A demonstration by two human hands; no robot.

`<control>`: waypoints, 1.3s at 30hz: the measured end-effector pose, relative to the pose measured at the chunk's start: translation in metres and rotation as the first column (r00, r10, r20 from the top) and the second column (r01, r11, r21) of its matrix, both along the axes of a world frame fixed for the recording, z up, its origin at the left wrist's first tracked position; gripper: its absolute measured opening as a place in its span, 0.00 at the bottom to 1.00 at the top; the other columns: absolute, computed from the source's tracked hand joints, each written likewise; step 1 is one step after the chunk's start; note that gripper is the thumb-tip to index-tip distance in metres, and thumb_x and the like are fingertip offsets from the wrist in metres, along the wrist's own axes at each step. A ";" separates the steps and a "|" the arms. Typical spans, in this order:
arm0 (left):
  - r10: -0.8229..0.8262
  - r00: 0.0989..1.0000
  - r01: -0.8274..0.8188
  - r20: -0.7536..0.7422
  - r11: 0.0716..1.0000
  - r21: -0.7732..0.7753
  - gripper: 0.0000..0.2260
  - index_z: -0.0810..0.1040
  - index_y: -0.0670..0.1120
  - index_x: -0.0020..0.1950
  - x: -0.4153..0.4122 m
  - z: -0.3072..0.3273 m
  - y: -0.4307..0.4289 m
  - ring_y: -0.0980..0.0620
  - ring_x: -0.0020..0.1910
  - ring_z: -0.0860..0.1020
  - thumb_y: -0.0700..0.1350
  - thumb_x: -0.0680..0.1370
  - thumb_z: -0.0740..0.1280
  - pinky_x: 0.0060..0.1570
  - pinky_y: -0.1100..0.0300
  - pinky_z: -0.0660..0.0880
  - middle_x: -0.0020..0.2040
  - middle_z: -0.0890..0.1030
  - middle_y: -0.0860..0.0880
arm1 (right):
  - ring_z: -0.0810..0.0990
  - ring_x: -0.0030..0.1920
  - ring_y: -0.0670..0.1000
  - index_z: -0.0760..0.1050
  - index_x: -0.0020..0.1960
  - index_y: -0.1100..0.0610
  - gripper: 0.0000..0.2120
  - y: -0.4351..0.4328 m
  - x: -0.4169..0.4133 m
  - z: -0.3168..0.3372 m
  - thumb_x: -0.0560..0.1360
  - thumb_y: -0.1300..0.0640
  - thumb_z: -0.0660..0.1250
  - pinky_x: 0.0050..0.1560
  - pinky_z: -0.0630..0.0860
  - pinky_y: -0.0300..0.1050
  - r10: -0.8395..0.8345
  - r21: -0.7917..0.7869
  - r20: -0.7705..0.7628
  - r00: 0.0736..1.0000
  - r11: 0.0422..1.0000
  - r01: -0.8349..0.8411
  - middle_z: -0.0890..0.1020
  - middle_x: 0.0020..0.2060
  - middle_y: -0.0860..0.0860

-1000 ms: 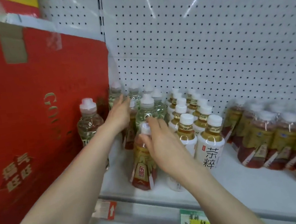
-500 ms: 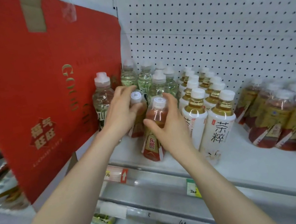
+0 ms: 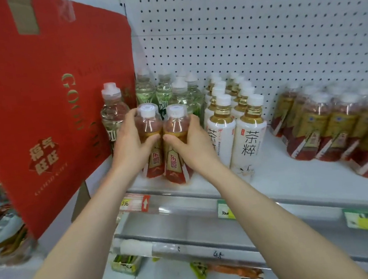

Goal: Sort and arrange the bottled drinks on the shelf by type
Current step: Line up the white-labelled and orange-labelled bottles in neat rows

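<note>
In the head view, each hand was clamped on one red-and-gold labelled drink bottle at the front of the white shelf point(image 3: 268, 181). The left hand point(image 3: 129, 147) wrapped the left bottle point(image 3: 150, 139) around its shoulder, thumb across the front; the right hand point(image 3: 190, 143) gripped the right bottle point(image 3: 178, 145) the same way. The two bottles stood side by side, touching, both leaning a little toward the camera, and whether their bases rested on the shelf could not be told.

Just behind them stood pale green bottles point(image 3: 166, 94), one clear bottle point(image 3: 113, 112) beside the red gift box point(image 3: 36, 101), and to the right two rows of white-labelled tea bottles point(image 3: 248, 134). Well apart, at the far right, the matching red-and-gold bottles point(image 3: 334, 126) were grouped, blurred.

The held bottles looked full, so probably fairly heavy for their size, with stiff plastic walls but a glossy shrink sleeve that could slip. Judging by that, the narrower shoulder above the label, where the fingers already sat, seemed the soundest place to hold; the cap alone would give less control.
</note>
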State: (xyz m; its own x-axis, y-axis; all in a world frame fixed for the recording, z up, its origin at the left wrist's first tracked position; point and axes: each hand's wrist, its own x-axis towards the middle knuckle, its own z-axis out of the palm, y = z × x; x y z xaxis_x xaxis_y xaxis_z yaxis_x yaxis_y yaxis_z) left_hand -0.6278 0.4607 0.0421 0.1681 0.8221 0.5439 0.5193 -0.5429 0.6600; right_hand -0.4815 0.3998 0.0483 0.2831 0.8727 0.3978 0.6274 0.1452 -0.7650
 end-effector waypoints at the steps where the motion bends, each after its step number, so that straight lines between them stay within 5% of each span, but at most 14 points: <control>1: 0.008 1.000 -0.008 0.011 0.999 0.037 0.33 0.61 0.46 0.76 -0.001 0.000 -0.006 0.46 0.69 0.71 0.47 0.75 0.73 0.67 0.50 0.68 0.71 0.72 0.46 | 0.76 0.58 0.48 0.65 0.67 0.55 0.26 -0.007 0.001 0.003 0.75 0.46 0.70 0.55 0.74 0.44 -0.005 0.041 0.005 1.000 0.999 0.005 0.77 0.60 0.49; 5: 0.024 0.993 -0.039 0.113 0.990 0.137 0.31 0.60 0.51 0.77 0.001 0.016 -0.039 0.52 0.70 0.68 0.50 0.77 0.69 0.69 0.52 0.65 0.73 0.69 0.49 | 0.76 0.52 0.40 0.65 0.67 0.51 0.24 -0.046 0.016 0.018 0.76 0.45 0.69 0.52 0.75 0.36 0.030 0.151 -0.066 0.997 0.988 -0.019 0.77 0.55 0.42; 7: 0.012 0.992 -0.033 0.128 0.986 0.165 0.30 0.59 0.51 0.78 0.006 0.028 -0.055 0.51 0.71 0.67 0.52 0.79 0.67 0.71 0.49 0.65 0.74 0.69 0.49 | 0.78 0.54 0.40 0.65 0.69 0.52 0.27 -0.067 0.030 0.026 0.76 0.42 0.67 0.55 0.77 0.39 0.041 0.159 -0.100 0.994 0.987 -0.024 0.78 0.57 0.42; 14: -0.258 0.940 0.257 0.222 0.966 0.037 0.35 0.63 0.53 0.76 0.067 0.046 -0.099 0.52 0.67 0.73 0.66 0.72 0.62 0.65 0.44 0.73 0.70 0.74 0.52 | 0.82 0.46 0.38 0.67 0.65 0.52 0.20 -0.130 0.124 0.026 0.77 0.49 0.69 0.47 0.78 0.36 -0.055 0.207 -0.209 0.976 0.973 0.100 0.82 0.49 0.44; 20: -0.377 0.892 0.392 0.251 0.920 -0.009 0.36 0.64 0.54 0.76 0.168 0.037 -0.133 0.52 0.67 0.73 0.65 0.71 0.68 0.63 0.45 0.75 0.70 0.73 0.55 | 0.79 0.57 0.48 0.61 0.71 0.43 0.34 -0.169 0.242 0.019 0.70 0.37 0.70 0.58 0.77 0.51 -0.287 0.138 -0.030 0.957 0.948 0.288 0.78 0.57 0.44; 23: -0.401 0.877 0.428 0.264 0.903 -0.049 0.36 0.61 0.55 0.77 0.216 0.028 -0.142 0.51 0.70 0.70 0.61 0.73 0.70 0.65 0.45 0.73 0.74 0.69 0.52 | 0.75 0.58 0.48 0.59 0.75 0.51 0.37 -0.180 0.288 0.021 0.73 0.41 0.70 0.57 0.74 0.47 -0.292 0.022 0.133 0.947 0.956 0.291 0.75 0.56 0.43; 27: -0.375 0.896 0.400 0.240 0.914 -0.066 0.33 0.61 0.50 0.78 0.271 0.018 -0.153 0.51 0.69 0.71 0.50 0.76 0.71 0.67 0.50 0.71 0.72 0.72 0.49 | 0.77 0.62 0.53 0.66 0.69 0.53 0.30 -0.179 0.325 0.019 0.72 0.44 0.70 0.60 0.75 0.51 -0.284 -0.019 0.320 0.904 0.952 0.306 0.76 0.63 0.51; 30: -0.361 0.917 0.377 0.169 0.924 -0.070 0.33 0.60 0.50 0.78 0.299 0.009 -0.153 0.52 0.70 0.70 0.52 0.76 0.70 0.68 0.48 0.70 0.73 0.71 0.50 | 0.77 0.61 0.54 0.67 0.67 0.54 0.26 -0.177 0.338 0.021 0.73 0.50 0.72 0.56 0.73 0.45 -0.279 0.003 0.360 0.890 0.954 0.298 0.77 0.61 0.52; 34: -0.393 0.904 0.410 0.170 0.909 -0.078 0.31 0.61 0.49 0.78 0.328 0.003 -0.153 0.58 0.64 0.70 0.49 0.77 0.69 0.64 0.57 0.70 0.65 0.70 0.58 | 0.75 0.64 0.58 0.58 0.76 0.56 0.37 -0.179 0.347 0.024 0.74 0.55 0.74 0.61 0.72 0.51 -0.293 0.049 0.516 0.805 0.948 0.313 0.74 0.66 0.57; 39: -0.419 0.893 0.434 0.164 0.899 -0.066 0.29 0.62 0.53 0.76 0.352 -0.004 -0.147 0.54 0.65 0.74 0.45 0.78 0.69 0.66 0.49 0.73 0.66 0.74 0.57 | 0.69 0.66 0.57 0.68 0.73 0.56 0.30 -0.182 0.370 0.025 0.73 0.61 0.73 0.65 0.67 0.51 -0.327 0.154 0.662 0.674 0.940 0.305 0.74 0.65 0.55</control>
State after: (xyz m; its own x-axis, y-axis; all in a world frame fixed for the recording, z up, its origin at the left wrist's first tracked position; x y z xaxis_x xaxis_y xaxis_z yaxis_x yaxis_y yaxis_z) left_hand -0.2754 0.3139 0.0378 0.4419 0.7389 0.5087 0.1495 -0.6198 0.7704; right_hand -0.1116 0.2180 0.0733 0.1893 0.7665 0.6137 0.9819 -0.1441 -0.1228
